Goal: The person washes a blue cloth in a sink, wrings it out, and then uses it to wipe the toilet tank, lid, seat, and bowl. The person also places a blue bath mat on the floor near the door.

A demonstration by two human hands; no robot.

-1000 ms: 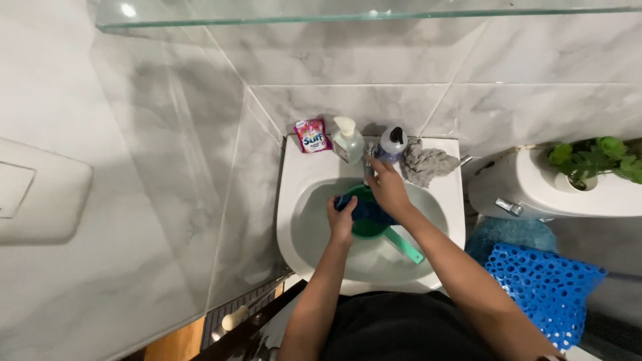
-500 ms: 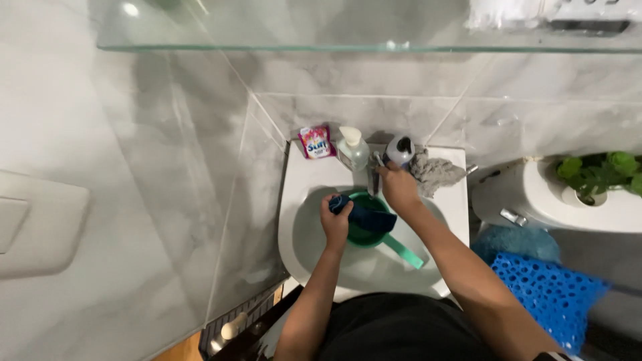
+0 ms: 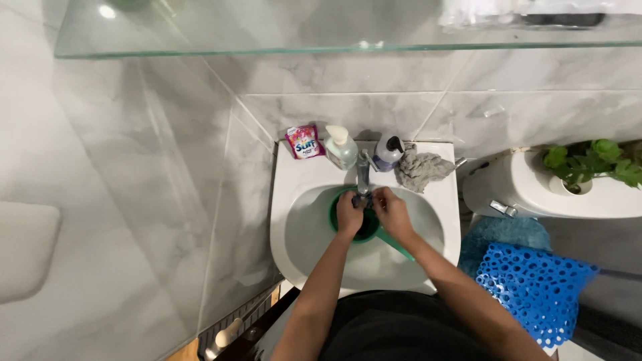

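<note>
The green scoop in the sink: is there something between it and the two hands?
Nothing visible. Both the left hand and the right hand are right over the green scoop in the sink, under the faucet, gripping a small dark thing between them.

Home bathroom — washbasin (image 3: 294,200), toilet (image 3: 528,194), marble tiles (image 3: 134,200)

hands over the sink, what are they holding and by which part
Both the left hand and right hand pinch a small dark item between them, above the green scoop under the faucet. Which part cannot be told.
</note>
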